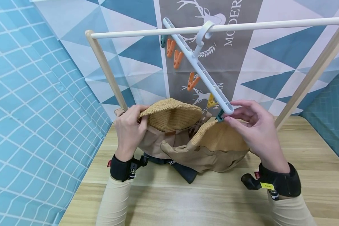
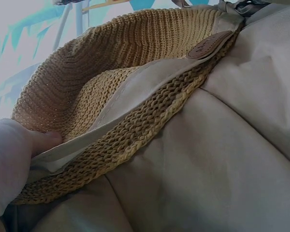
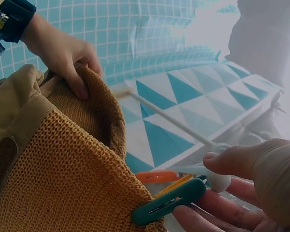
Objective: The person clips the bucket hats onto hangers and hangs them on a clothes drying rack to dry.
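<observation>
My left hand grips the knitted brim of a sun hat with a pinkish-beige cloth crown, thumb inside the brim. Beside it, a second sun hat, khaki with a straw-coloured brim, hangs by its brim edge from a dark green clip. That clip sits at the near end of a white clip hanger, hooked on a rail. My right hand holds this hanger end between thumb and fingers, its fingertips close against the green clip. In the left wrist view the held brim shows a leather tag.
The white rail runs across wooden posts. Orange clips, a yellow clip and another green clip hang along the hanger. A dark cloth item with white lettering lies under the hats on the wooden table.
</observation>
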`<state>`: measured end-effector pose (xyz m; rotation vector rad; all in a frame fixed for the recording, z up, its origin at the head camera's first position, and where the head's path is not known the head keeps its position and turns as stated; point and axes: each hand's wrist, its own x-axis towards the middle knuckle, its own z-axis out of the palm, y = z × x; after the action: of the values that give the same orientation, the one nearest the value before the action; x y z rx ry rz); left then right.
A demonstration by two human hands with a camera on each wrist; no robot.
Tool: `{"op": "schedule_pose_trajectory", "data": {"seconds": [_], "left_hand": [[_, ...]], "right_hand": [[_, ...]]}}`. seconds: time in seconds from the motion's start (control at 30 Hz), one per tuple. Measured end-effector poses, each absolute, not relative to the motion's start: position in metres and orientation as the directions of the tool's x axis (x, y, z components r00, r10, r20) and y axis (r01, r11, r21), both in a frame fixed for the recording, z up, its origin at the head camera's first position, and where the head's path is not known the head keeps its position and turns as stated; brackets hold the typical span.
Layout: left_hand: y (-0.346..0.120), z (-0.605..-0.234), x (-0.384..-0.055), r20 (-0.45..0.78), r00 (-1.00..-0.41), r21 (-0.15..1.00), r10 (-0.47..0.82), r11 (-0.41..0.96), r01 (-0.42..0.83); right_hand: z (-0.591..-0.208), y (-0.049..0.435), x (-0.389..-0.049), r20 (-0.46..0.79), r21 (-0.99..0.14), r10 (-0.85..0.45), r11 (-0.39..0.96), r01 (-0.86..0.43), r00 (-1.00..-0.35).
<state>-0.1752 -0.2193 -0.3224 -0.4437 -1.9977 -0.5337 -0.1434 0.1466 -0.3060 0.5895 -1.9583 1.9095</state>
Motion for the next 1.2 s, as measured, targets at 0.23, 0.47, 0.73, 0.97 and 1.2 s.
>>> {"op": "schedule_pose_trajectory", "data": {"seconds": [0.23, 0.47, 0.73, 0.97, 1.2], "left_hand": [[-0.219, -0.323, -0.175, 0.888, -0.448, 0.166, 0.105, 0.834, 0.526], [-0.220, -0.323, -0.175, 0.888, -0.447, 0.168, 0.110, 0.826, 0.538], [-0.220, -0.324, -0.175, 0.882, -0.458, 0.175, 0.113, 0.823, 0.540], [-0.221, -0.325, -0.175, 0.874, -0.472, 0.184, 0.112, 0.824, 0.536], [-0.220, -0.324, -0.176, 0.876, -0.469, 0.186, 0.109, 0.822, 0.538]], "right_hand": [[-0.308, 0.150, -0.148, 0.507, -0.862, -0.070, -0.026, -0.507, -0.859], [-0.308, 0.152, -0.152, 0.528, -0.849, -0.055, -0.059, -0.525, -0.848], [-0.310, 0.161, -0.158, 0.513, -0.857, -0.034, 0.032, -0.514, -0.858], [-0.302, 0.172, -0.166, 0.509, -0.861, -0.076, -0.041, -0.507, -0.857], [-0.299, 0.177, -0.172, 0.521, -0.853, -0.083, -0.015, -0.522, -0.850]]}}
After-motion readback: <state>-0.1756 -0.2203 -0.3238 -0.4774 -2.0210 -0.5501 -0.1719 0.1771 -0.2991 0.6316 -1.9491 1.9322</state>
